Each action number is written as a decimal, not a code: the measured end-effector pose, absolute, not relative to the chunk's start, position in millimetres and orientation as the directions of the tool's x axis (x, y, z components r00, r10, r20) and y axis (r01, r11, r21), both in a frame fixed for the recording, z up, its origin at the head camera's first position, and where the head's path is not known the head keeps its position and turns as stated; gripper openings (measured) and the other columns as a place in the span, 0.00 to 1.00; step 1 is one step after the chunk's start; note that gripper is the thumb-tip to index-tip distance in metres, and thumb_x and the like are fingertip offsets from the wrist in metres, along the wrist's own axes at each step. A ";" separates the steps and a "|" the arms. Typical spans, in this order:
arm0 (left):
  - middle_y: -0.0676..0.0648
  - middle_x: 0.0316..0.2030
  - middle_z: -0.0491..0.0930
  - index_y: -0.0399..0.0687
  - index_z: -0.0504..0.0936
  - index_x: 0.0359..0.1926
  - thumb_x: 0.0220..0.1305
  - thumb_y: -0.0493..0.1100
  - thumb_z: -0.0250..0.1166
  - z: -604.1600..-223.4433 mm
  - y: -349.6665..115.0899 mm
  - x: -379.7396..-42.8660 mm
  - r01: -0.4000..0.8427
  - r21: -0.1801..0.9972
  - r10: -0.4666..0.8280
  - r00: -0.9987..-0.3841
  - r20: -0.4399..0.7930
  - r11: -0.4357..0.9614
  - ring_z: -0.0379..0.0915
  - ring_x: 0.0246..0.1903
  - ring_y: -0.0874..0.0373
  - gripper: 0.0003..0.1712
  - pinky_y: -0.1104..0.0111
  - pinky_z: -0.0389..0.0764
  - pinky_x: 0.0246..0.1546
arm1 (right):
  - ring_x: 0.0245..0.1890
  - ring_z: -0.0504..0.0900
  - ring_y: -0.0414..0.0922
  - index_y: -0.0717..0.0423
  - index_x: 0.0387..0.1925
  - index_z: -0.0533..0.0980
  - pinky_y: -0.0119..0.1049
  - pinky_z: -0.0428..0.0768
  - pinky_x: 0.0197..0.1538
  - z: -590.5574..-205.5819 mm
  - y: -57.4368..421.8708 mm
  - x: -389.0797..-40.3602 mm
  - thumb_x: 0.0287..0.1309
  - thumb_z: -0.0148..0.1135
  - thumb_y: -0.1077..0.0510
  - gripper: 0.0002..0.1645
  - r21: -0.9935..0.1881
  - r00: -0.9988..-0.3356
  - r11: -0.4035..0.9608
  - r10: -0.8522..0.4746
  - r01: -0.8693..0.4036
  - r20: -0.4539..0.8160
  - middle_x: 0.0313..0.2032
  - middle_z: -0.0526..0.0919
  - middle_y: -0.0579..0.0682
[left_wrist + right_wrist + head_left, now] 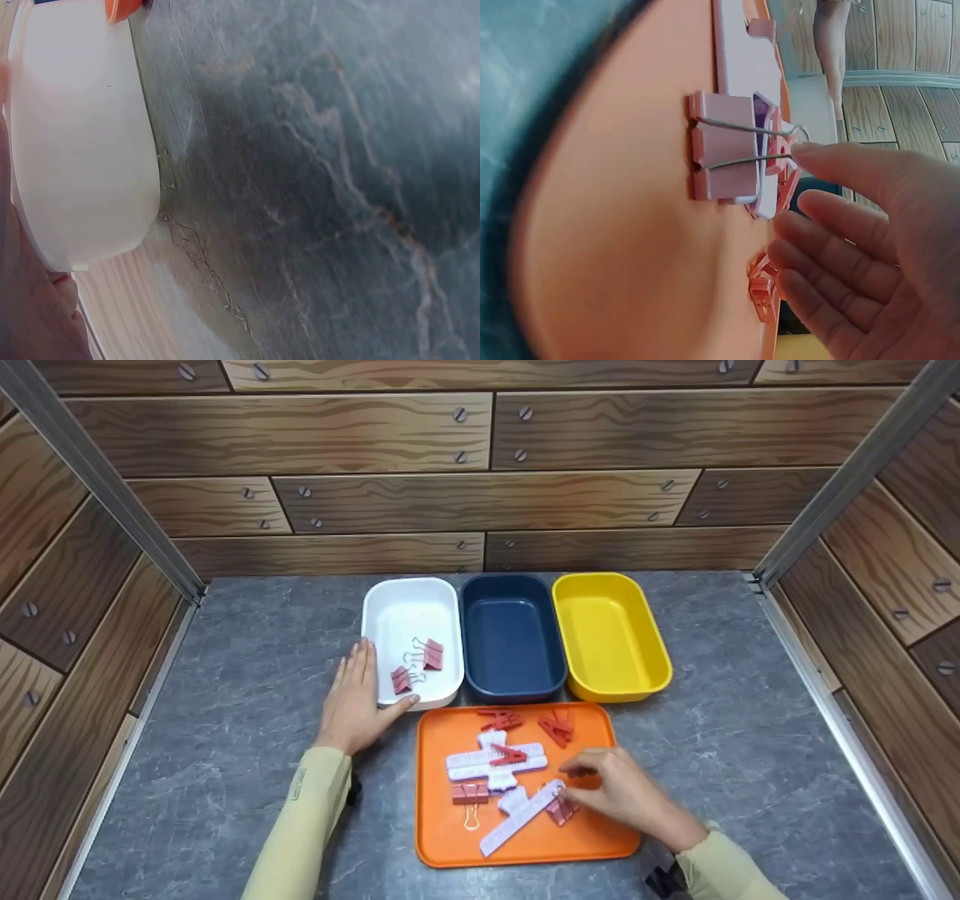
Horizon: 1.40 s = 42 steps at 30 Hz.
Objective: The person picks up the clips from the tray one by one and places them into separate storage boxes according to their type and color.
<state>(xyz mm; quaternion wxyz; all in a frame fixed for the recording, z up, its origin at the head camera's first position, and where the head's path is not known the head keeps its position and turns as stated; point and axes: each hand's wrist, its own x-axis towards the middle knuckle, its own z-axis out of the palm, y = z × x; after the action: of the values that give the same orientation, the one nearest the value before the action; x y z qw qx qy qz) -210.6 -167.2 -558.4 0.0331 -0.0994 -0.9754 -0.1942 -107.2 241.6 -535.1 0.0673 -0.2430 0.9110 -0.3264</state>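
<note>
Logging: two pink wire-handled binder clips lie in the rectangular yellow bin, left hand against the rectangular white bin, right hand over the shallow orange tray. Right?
Wrong bin: the head view shows two pink wire-handled binder clips in the rectangular white bin. The left hand is against that bin, and the right hand over the shallow orange tray, as stated.

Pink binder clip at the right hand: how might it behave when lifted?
The pink binder clip should feel stiff, given its folded body. Its thin wire handles may swivel. Flat sides make rolling unlikely, though it could catch the lilac clip alongside.
</note>
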 end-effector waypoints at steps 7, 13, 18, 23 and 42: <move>0.37 0.80 0.39 0.35 0.40 0.80 0.61 0.83 0.51 -557.6 -167.5 -209.9 0.203 0.379 0.178 -0.979 0.101 0.903 0.34 0.78 0.46 0.69 0.58 0.36 0.77 | 0.28 0.77 0.35 0.49 0.34 0.85 0.32 0.80 0.32 -539.1 235.2 -92.8 0.39 0.82 0.33 0.29 -0.567 -0.925 0.779 -0.373 -0.267 -0.077 0.28 0.82 0.37; 0.37 0.80 0.39 0.34 0.40 0.80 0.61 0.83 0.50 -559.0 -168.1 -209.8 0.210 0.370 0.183 -0.977 0.108 0.905 0.34 0.78 0.45 0.69 0.58 0.35 0.77 | 0.25 0.73 0.35 0.46 0.31 0.82 0.31 0.76 0.29 -545.4 225.7 -85.1 0.33 0.81 0.27 0.33 -0.457 -0.946 0.860 -0.305 -0.226 -0.106 0.26 0.77 0.36; 0.37 0.80 0.38 0.35 0.39 0.80 0.60 0.83 0.51 -559.9 -167.1 -209.4 0.204 0.368 0.179 -0.979 0.101 0.907 0.34 0.78 0.45 0.70 0.59 0.35 0.77 | 0.24 0.72 0.35 0.46 0.31 0.81 0.30 0.74 0.28 -547.9 224.1 -85.0 0.35 0.82 0.30 0.31 -0.428 -0.948 0.873 -0.303 -0.234 -0.100 0.25 0.75 0.36; 0.36 0.80 0.39 0.34 0.40 0.80 0.60 0.83 0.51 -559.6 -165.7 -210.2 0.197 0.349 0.173 -0.980 0.098 0.916 0.34 0.78 0.44 0.70 0.57 0.36 0.77 | 0.26 0.72 0.34 0.46 0.32 0.82 0.31 0.75 0.29 -548.7 225.7 -87.0 0.39 0.84 0.36 0.26 -0.431 -0.948 0.867 -0.309 -0.250 -0.071 0.26 0.76 0.37; 0.36 0.79 0.41 0.34 0.42 0.80 0.50 0.91 0.46 -549.4 -168.5 -217.8 0.165 0.265 0.159 -0.986 0.046 0.950 0.36 0.78 0.44 0.78 0.56 0.36 0.77 | 0.30 0.75 0.39 0.51 0.36 0.84 0.36 0.78 0.34 -545.1 237.0 -93.8 0.40 0.85 0.43 0.24 -0.495 -0.949 0.840 -0.304 -0.222 -0.089 0.29 0.78 0.38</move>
<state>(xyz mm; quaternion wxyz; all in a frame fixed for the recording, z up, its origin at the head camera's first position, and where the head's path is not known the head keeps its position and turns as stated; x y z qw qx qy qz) -217.8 -168.5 -549.4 0.0121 -0.0821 -0.9873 -0.1353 -93.8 237.0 -545.1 0.0823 -0.1376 0.9556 -0.2471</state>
